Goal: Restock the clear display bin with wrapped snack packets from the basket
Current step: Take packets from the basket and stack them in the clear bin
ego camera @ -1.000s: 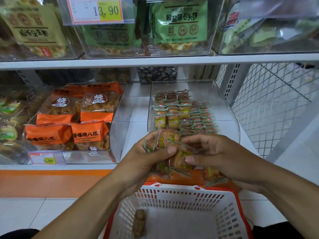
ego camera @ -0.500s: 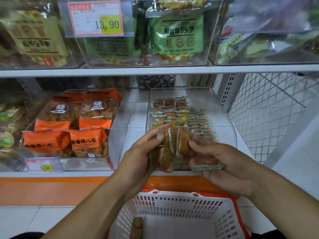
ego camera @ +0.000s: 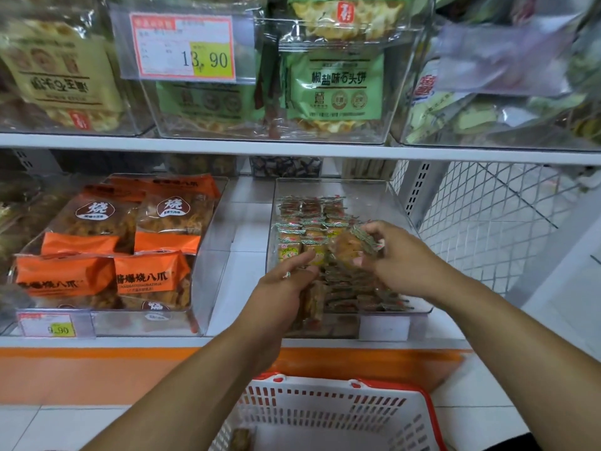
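Snack packets (ego camera: 354,247) pinched in right hand (ego camera: 400,255) over clear display bin (ego camera: 395,203); left hand (ego camera: 286,288) grips more just below-left. Loose stack may slip, toppling neat rows beyond the fingers.

— What's sitting on that lower white shelf (ego camera: 247,222)?

— Take the clear display bin (ego camera: 403,315) as your mark. It rests right on the shelf, with rows of wrapped snack packets (ego camera: 312,219) inside. Left of it, across a bare strip of shelf, stands another clear bin (ego camera: 208,288) of orange bags (ego camera: 65,276).

— And below?

— A white basket (ego camera: 325,415) with a red rim sits on the tiled floor (ego camera: 481,415), in front of the display bin.
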The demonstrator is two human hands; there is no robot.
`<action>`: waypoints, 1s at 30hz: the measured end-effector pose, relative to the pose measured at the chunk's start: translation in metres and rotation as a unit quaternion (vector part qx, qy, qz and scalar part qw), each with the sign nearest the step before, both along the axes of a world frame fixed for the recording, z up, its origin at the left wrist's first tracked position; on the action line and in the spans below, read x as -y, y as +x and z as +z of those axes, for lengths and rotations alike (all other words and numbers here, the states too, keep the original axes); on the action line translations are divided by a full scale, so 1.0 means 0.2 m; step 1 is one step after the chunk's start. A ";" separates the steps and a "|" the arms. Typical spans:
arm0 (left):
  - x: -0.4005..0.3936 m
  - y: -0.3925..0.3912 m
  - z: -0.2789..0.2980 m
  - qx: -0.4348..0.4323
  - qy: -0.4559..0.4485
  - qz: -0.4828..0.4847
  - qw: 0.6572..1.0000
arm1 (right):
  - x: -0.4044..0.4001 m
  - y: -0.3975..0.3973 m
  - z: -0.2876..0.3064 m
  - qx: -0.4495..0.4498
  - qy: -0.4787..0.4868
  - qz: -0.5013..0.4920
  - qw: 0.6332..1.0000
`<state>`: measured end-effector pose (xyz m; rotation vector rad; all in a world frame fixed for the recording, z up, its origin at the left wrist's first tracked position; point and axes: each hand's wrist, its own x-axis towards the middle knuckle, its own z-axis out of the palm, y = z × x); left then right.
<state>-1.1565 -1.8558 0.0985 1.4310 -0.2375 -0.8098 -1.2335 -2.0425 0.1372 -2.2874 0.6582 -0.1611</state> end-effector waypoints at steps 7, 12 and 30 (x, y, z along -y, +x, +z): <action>0.07 0.04 -0.02 -0.079 -0.026 0.027 0.996 | 0.12 0.30 -0.17 -0.091 -0.124 0.016 0.988; 0.09 0.07 -0.04 -0.125 -0.033 0.041 0.991 | 0.15 0.34 -0.19 -0.054 -0.090 -0.012 0.994; 0.07 0.05 -0.01 -0.146 -0.077 0.022 0.986 | 0.12 0.34 -0.26 0.004 -0.028 -0.066 0.997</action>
